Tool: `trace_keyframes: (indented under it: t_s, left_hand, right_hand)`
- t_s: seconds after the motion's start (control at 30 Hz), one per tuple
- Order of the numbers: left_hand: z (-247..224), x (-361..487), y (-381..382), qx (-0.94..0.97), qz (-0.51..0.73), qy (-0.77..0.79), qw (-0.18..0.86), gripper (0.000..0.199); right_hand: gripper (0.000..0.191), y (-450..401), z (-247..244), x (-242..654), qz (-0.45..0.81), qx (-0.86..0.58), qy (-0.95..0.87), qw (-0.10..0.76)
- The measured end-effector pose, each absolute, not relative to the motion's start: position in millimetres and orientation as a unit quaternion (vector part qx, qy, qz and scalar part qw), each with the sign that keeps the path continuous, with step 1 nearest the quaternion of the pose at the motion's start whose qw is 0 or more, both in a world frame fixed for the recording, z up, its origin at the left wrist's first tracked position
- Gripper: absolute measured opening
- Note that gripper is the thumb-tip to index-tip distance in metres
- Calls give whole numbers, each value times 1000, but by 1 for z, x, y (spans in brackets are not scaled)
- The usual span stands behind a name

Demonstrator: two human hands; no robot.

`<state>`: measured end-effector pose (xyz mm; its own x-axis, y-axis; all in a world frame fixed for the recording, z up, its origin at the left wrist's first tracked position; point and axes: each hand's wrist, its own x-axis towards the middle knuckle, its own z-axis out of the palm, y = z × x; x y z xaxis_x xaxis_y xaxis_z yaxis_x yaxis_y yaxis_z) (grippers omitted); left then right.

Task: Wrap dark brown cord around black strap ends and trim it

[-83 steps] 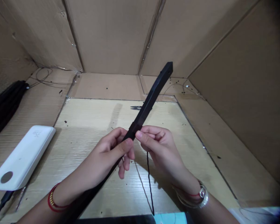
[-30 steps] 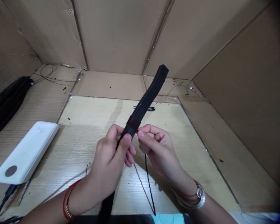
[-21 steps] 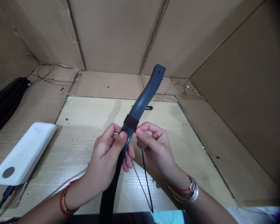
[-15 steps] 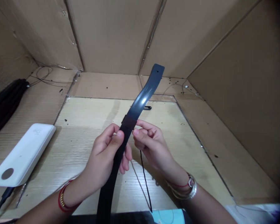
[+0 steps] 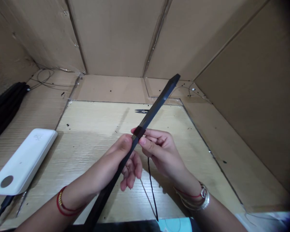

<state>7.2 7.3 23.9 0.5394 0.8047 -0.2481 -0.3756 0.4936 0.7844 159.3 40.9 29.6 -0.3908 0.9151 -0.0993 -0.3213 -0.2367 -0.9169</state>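
A long black strip (image 5: 155,110) slants from the lower left up to the right, its narrow edge toward me. Dark brown cord (image 5: 139,131) is wound around it near the middle. My left hand (image 5: 120,161) grips the strip just below the winding, thumb on top and the other fingers behind it. Right beside the winding, my right hand (image 5: 160,148) has its thumb and index finger closed at the wrapped cord. A dark cord (image 5: 150,183) hangs below my right hand to the front edge.
Small black thread snips (image 5: 141,111) lie behind the strip. At the left are a white power bank (image 5: 24,161) with a cable and a black bundle (image 5: 8,108). Cardboard walls (image 5: 120,38) surround the board. A light blue item (image 5: 175,224) sits at the front edge.
The strip has been turned from its broad face onto its edge, and its top end has tilted right and lower. Both hands have shifted slightly; more of the snips shows.
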Motion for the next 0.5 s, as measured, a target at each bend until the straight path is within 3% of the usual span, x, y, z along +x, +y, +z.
trace_keyframes:
  t_s: [0.27, 0.5]
  left_hand:
    - [27, 12, 0, 440, 459, 415, 651, 20]
    - [33, 13, 0, 409, 477, 416, 658, 29]
  right_hand:
    - [16, 41, 29, 156, 715, -327, -445, 429]
    - [13, 45, 28, 158, 686, -334, -483, 430]
